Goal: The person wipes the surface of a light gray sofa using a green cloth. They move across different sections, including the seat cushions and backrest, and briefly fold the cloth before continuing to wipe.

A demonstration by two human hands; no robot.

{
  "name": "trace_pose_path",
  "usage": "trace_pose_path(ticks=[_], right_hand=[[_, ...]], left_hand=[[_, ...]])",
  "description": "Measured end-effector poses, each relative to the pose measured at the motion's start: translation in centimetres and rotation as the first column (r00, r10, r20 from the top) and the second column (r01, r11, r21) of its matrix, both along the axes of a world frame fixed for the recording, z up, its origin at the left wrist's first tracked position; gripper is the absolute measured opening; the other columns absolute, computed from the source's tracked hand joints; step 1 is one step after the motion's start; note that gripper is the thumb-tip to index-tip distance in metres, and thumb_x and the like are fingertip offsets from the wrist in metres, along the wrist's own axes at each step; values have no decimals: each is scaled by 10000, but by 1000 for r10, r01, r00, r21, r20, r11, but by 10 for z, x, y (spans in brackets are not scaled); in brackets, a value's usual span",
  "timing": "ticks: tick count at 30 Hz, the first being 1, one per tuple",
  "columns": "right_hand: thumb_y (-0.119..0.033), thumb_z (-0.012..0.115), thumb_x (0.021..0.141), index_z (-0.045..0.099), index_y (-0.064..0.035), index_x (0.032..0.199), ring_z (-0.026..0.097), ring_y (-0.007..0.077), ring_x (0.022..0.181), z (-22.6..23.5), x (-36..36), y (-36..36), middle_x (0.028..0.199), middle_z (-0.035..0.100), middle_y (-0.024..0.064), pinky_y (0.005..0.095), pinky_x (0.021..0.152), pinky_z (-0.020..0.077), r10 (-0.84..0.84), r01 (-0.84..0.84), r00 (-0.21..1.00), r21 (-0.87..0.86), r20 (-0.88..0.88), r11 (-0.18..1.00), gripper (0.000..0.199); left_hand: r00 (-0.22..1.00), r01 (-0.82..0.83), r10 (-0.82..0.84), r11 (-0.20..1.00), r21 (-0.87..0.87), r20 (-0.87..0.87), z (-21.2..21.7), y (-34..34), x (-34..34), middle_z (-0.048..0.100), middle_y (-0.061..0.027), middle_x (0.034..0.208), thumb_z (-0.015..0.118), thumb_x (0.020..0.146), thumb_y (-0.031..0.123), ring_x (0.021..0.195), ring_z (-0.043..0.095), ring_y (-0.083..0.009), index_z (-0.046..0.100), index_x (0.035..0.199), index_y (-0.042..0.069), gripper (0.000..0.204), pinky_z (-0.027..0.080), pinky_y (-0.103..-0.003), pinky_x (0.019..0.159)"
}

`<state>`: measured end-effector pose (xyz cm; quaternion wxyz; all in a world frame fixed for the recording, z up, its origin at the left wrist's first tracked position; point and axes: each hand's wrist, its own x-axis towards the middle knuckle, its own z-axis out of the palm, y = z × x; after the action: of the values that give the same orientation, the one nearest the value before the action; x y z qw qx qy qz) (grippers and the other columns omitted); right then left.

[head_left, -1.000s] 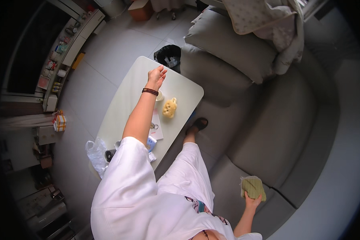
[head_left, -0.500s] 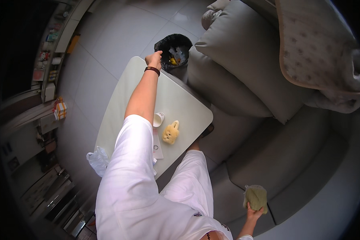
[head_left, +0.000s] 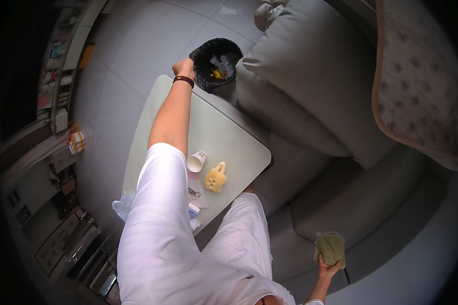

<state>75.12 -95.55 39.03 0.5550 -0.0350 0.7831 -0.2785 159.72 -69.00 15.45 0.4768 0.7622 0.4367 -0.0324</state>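
My left arm reaches over the low table (head_left: 224,127). Past its far corner, my left hand (head_left: 183,67) is closed at the near rim of a trash bin (head_left: 201,71) lined with a black bag. Crumpled clear plastic and a yellow scrap lie inside the bin. The fingertips are partly hidden at the rim. Down at the lower right, my right hand (head_left: 329,268) grips a folded olive-green cloth (head_left: 331,248), which seems wrapped in clear plastic, over the sofa side.
On the table are a paper cup (head_left: 196,161) lying on its side, a yellow plush toy (head_left: 216,177), a sheet with a ring (head_left: 197,197) and a white plastic bag (head_left: 122,206). A grey sofa (head_left: 295,96) and patterned blanket (head_left: 417,96) flank the right; shelves (head_left: 61,66) the left.
My left hand and the bin have shifted slightly away and left relative to the table. The right hand still holds the green cloth. The view has moved a little.
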Motion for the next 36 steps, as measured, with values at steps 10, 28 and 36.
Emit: trace_pose_path(ticks=[10,28,36], right_hand=[[-416,308,982,348,-144,1397,341,322,1317,3,19,11,1443,353,80,600,1028,303,-58,59,998,-22,33,998,498],[-425,299,984,331,-144,1411,331,326,1323,-22,7,25,1456,334,78,608,1023,311,-100,101,993,-19,61,995,511],[-416,315,979,331,-143,1411,309,327,1339,-24,1,52,1462,332,84,615,1044,272,-219,228,952,-18,214,974,511]], left_hand=[[989,144,-144,990,-2,30,69,-27,-28,666,-150,1000,770,725,150,953,622,-243,668,888,-35,266,479,-337,836],[979,182,-194,969,170,56,63,-12,-19,461,-222,1297,626,764,147,1301,305,-409,525,1231,51,487,342,-454,1026],[943,324,-329,890,321,-40,111,-51,-63,254,-236,1425,662,683,190,1302,239,-399,338,1361,96,757,252,-484,1073]])
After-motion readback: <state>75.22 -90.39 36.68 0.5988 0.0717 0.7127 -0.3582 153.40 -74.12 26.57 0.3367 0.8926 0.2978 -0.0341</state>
